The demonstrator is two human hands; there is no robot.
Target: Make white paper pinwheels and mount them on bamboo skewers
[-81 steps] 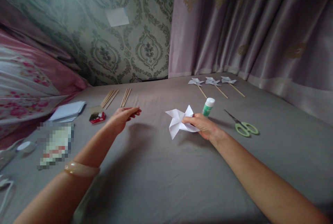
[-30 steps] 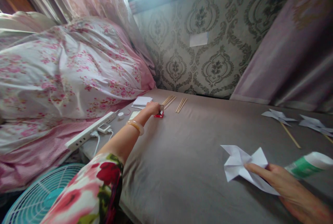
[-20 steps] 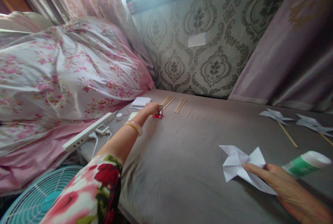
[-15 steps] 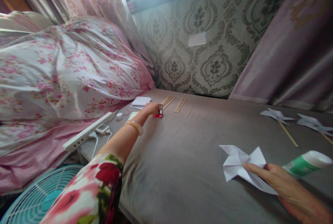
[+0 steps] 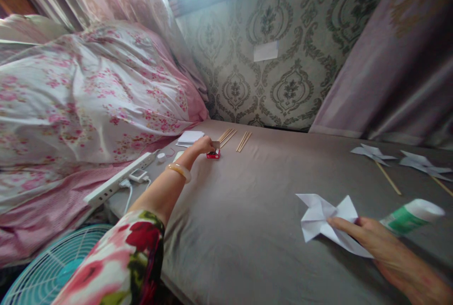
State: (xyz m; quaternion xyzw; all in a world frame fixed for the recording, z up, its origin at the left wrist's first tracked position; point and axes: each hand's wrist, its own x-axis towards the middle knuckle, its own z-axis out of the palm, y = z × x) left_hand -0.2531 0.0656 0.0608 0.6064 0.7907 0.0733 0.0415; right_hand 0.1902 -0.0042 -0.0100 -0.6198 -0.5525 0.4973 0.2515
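Reaching out, our left hand (image 5: pixel 204 145) is at the small red cardboard box (image 5: pixel 213 155), its grip we cannot tell; rightward, a folded white paper pinwheel (image 5: pixel 318 218) is pinched in our right hand (image 5: pixel 375 241) beside a green-and-white cylindrical glue stick (image 5: pixel 406 218).

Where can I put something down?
The gray sheet is bare between the left arm and the paper pinwheel in the right hand. Crowded: around the left hand (red box, wooden sticks, white paper) and far right (glue stick, pinwheels).

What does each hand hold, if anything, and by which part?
The right hand pinches the paper pinwheel near its center; the left hand is at the red box, its hold unclear.
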